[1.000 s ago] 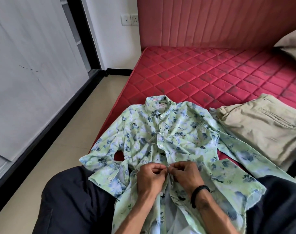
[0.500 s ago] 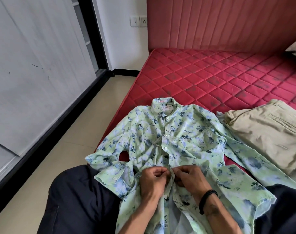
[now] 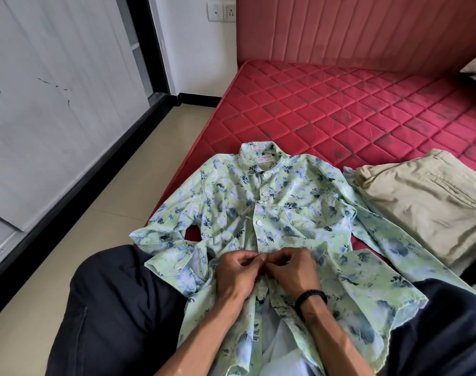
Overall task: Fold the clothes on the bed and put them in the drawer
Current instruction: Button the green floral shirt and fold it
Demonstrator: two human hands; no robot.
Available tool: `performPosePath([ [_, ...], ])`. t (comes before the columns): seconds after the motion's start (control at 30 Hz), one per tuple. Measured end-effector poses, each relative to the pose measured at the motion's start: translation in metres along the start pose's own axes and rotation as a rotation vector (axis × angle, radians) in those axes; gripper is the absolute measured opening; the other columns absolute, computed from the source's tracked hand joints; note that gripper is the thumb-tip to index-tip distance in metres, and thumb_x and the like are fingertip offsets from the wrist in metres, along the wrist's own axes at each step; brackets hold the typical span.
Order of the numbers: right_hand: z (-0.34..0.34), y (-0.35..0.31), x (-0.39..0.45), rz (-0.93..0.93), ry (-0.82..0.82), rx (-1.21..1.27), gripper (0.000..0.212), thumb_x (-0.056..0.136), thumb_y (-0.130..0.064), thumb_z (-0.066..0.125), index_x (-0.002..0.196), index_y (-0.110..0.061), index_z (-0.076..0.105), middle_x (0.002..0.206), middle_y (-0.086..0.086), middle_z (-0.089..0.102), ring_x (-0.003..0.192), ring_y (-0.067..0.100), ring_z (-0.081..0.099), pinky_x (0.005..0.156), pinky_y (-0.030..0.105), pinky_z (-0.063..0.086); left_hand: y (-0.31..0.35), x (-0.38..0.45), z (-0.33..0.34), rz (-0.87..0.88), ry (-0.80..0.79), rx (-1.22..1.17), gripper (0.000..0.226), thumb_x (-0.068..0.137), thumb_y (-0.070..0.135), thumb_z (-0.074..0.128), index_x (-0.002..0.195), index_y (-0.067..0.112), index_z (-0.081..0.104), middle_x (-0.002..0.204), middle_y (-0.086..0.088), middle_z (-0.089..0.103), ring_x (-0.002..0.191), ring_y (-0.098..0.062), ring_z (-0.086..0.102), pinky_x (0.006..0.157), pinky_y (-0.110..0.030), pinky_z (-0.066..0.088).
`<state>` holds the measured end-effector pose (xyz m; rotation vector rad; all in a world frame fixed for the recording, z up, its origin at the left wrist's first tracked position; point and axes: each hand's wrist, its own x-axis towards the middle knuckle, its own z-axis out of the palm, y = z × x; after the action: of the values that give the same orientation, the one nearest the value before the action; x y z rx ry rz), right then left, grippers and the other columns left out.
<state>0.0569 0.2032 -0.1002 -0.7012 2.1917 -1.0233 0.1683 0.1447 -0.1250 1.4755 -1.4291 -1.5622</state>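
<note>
A shirt [image 3: 272,213] lies front-up on the near corner of the bed [image 3: 340,109], collar toward the headboard [image 3: 353,31], hem across the person's lap. Both hands, left hand [image 3: 235,272] and right hand [image 3: 291,270], meet on the shirt's front, below its middle. Folded trousers [image 3: 427,207] lie right of the shirt; a pillow [image 3: 475,71] sits behind them. A wardrobe [image 3: 55,90] stands to the shirt's left, across the floor [image 3: 117,218].

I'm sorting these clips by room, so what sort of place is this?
Most likely a bedroom: a red quilted mattress against a padded headboard, a pillow at its far end, and a shirt and folded trousers laid out on it.
</note>
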Motion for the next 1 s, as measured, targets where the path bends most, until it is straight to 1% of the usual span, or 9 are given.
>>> performPosePath([
  [0.13,-0.002,-0.002,-0.003,0.005,-0.04,0.019,0.013,0.073,-0.018,0.09,0.069,-0.021,0.079,0.065,-0.008,0.074,0.061,0.001,0.07,0.057,0.019,0.055,0.0,-0.002,0.003,-0.066,0.079,-0.1,0.011,0.081,0.011,0.086,0.09,0.01,0.079,0.08,-0.004,0.078,0.077,-0.023,0.077,0.074,-0.038,0.064],
  [0.23,-0.006,-0.001,-0.005,0.025,-0.095,0.08,0.01,0.076,-0.016,0.09,0.074,-0.018,0.08,0.067,-0.004,0.076,0.066,0.012,0.074,0.067,0.032,0.062,0.002,-0.002,0.005,-0.143,0.09,-0.211,0.014,0.081,0.002,0.084,0.09,0.008,0.075,0.083,-0.011,0.078,0.072,-0.022,0.074,0.069,-0.033,0.062],
  [0.33,-0.007,-0.002,-0.006,0.045,-0.094,0.108,0.008,0.081,-0.017,0.087,0.077,-0.016,0.08,0.068,0.0,0.076,0.069,0.019,0.075,0.069,0.034,0.064,0.006,-0.001,0.007,-0.19,0.077,-0.303,0.018,0.081,-0.006,0.081,0.088,0.007,0.071,0.085,-0.019,0.076,0.067,-0.021,0.069,0.064,-0.03,0.059],
  [0.5,-0.008,-0.007,0.0,0.196,-0.136,0.29,0.014,0.085,-0.001,0.078,0.072,-0.003,0.077,0.067,0.014,0.072,0.059,0.023,0.062,0.062,0.036,0.057,0.009,-0.001,0.008,-0.182,0.061,-0.321,0.022,0.082,-0.006,0.081,0.094,0.006,0.067,0.091,-0.023,0.076,0.077,-0.029,0.07,0.08,-0.048,0.061],
  [0.57,-0.011,-0.006,0.004,0.285,-0.174,0.406,0.015,0.085,0.004,0.075,0.071,0.0,0.076,0.07,0.019,0.068,0.062,0.025,0.057,0.062,0.035,0.05,0.009,0.0,0.009,-0.146,0.047,-0.302,0.022,0.082,-0.003,0.082,0.095,0.006,0.067,0.089,-0.019,0.078,0.079,-0.028,0.072,0.081,-0.046,0.061],
  [0.67,-0.014,-0.003,0.008,0.344,-0.175,0.502,0.017,0.084,0.004,0.074,0.07,-0.004,0.078,0.075,0.019,0.071,0.071,0.028,0.06,0.069,0.037,0.052,0.012,-0.001,0.008,-0.063,0.021,-0.218,0.02,0.081,0.003,0.084,0.094,0.005,0.068,0.083,-0.011,0.079,0.073,-0.018,0.073,0.073,-0.036,0.062],
  [0.77,-0.01,-0.004,0.004,0.244,-0.093,0.477,0.008,0.083,0.0,0.079,0.075,-0.004,0.078,0.075,0.017,0.075,0.068,0.027,0.065,0.067,0.036,0.056,0.013,0.001,0.004,-0.103,-0.021,-0.264,0.02,0.082,0.0,0.083,0.096,0.005,0.069,0.084,-0.013,0.078,0.071,-0.019,0.072,0.071,-0.033,0.062],
  [0.9,0.0,-0.009,-0.002,0.045,0.015,0.211,0.009,0.081,-0.018,0.085,0.076,-0.015,0.078,0.067,0.001,0.076,0.063,0.014,0.072,0.06,0.028,0.06,0.015,0.003,0.002,-0.175,-0.028,-0.353,0.019,0.088,-0.006,0.074,0.095,0.009,0.065,0.075,-0.006,0.076,0.06,-0.015,0.068,0.06,-0.027,0.059],
  [1.0,0.0,-0.01,-0.003,0.102,-0.041,0.271,0.01,0.083,-0.011,0.083,0.074,-0.012,0.078,0.068,0.002,0.076,0.062,0.015,0.072,0.062,0.028,0.061,0.011,0.002,0.005,-0.147,0.001,-0.322,0.021,0.089,-0.008,0.071,0.096,0.01,0.062,0.079,-0.007,0.075,0.067,-0.016,0.067,0.07,-0.035,0.06],
])
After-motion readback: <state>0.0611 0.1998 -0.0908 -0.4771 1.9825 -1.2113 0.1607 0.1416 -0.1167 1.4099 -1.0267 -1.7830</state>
